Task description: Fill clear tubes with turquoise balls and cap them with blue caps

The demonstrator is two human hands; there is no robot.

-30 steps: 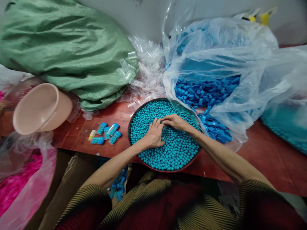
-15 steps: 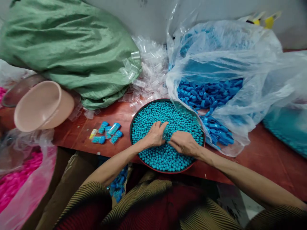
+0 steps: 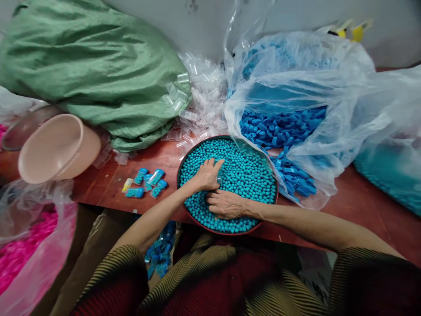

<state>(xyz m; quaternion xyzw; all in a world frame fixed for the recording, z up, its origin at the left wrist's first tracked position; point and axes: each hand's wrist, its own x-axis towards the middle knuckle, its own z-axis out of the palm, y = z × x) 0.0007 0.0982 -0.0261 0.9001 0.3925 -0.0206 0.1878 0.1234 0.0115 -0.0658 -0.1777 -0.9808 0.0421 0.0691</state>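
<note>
A round dark-red pan is filled with turquoise beads. Over its left half, my left hand is closed around a small clear plastic tube, mostly hidden by the hand. My right hand lies just below, its curled fingertips down among the beads and close to the left hand. What those fingers hold, if anything, is hidden. Left of the pan lie several small clear tubes of beads with blue caps, beside a little yellow piece.
Clear empty tubes are heaped behind the pan, against a green sack. A plastic bag spills blue caps at the right. The left side holds a beige tub and a bag of pink pieces.
My right hand has moved left and toward me, its fingers now down in the beads below the left hand. The left hand has shifted slightly left and away from me, still with the tube.
</note>
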